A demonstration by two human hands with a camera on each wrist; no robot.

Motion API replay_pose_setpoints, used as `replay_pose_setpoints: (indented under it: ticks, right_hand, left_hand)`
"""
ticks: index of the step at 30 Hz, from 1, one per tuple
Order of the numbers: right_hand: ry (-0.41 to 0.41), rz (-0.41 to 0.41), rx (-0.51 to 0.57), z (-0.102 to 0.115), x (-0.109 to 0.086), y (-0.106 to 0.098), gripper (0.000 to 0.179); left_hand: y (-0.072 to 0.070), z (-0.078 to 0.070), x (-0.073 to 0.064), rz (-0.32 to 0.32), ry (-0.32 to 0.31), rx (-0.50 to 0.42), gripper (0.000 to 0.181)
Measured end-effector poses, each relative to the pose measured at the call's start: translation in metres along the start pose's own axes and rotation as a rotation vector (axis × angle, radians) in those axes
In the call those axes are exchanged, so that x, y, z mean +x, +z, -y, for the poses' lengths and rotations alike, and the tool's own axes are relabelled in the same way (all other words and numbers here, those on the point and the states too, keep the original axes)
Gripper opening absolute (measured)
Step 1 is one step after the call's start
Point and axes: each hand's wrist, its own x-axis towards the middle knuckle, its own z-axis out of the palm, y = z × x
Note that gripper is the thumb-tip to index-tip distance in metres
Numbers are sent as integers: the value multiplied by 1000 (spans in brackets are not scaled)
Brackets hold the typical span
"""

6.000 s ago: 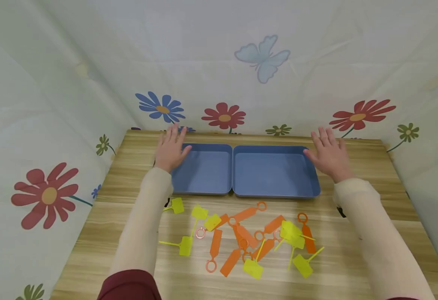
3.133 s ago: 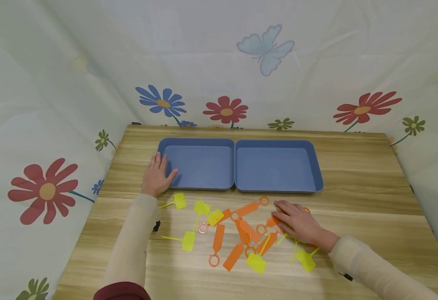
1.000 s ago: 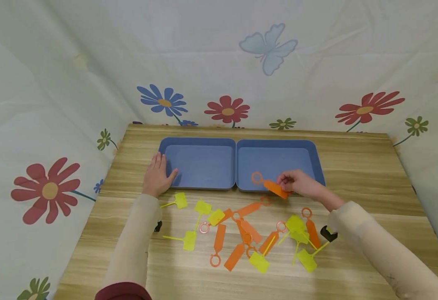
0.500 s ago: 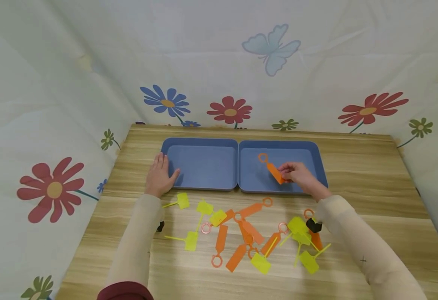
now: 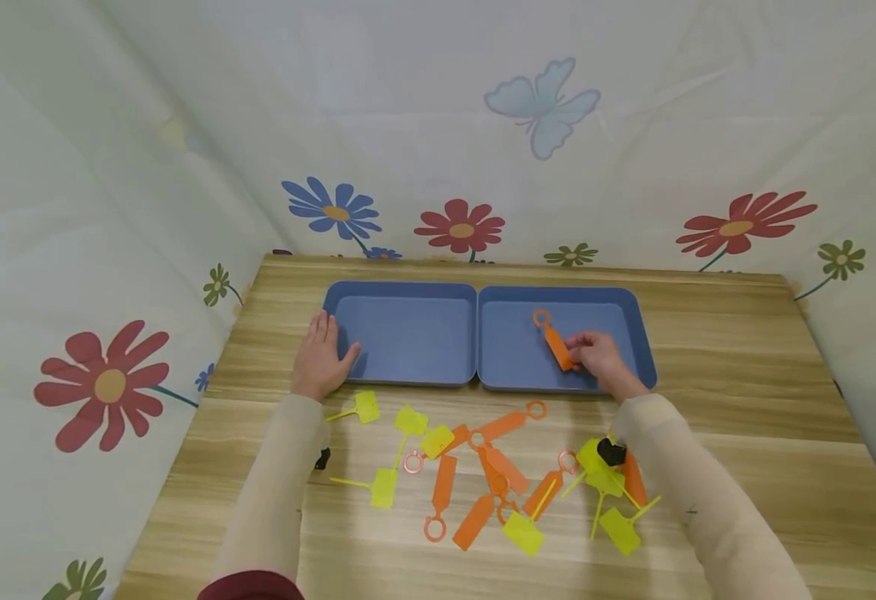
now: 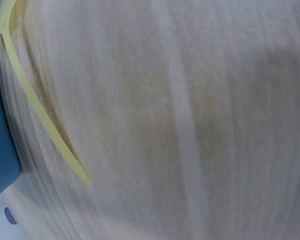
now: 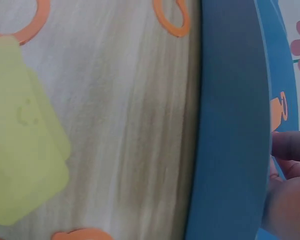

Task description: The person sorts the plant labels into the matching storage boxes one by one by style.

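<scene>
In the head view my right hand (image 5: 597, 357) pinches the wide end of an orange ring-ended tag (image 5: 558, 348) inside the right blue tray (image 5: 640, 333). The tag's ring points toward the back wall. In the right wrist view, the tray wall (image 7: 230, 130) hides part of that hand, and a bit of the orange tag (image 7: 276, 114) shows past its fingers. My left hand (image 5: 321, 360) rests with fingers straight on the left edge of the left blue tray (image 5: 407, 333), thumb over its inside.
In front of the trays several orange tags (image 5: 473, 522) and yellow tags with thin tails (image 5: 383, 488) lie scattered and partly overlapping on the wooden table (image 5: 738, 375). A flowered curtain (image 5: 633, 125) closes off the back and sides.
From hovering beside the trays, my right hand went down to the pile, picked up an orange tag and carried it into the right tray. My left hand came down onto the left tray's edge.
</scene>
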Motion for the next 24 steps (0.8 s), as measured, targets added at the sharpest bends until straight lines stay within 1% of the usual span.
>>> replay_pose_setpoints:
  ticks: [5,10,13,15,19,24]
  right_hand:
    - [-16,-38,-54,-7,2,1,24]
    - [-65,-129,-192,-9,1,5,19]
    - [-71,-185,-264,-7,0,7,18]
    - [-71,-205,-286,-6,-1,8,19]
    - [-64,-218,-319,-5,-2,8,20]
    - [-48,-198,-314,-7,-4,5,19]
  left_hand:
    - [0,0,-1,-6,3,-7,79]
    - [1,0,-1,-4,-5,8,79]
    - [2,1,0,-7,-8,8,79]
    - [2,2,0,-3,-7,13,79]
    - [3,2,1,5,-7,20,80]
    - [3,3,1,1,-13,-32,80]
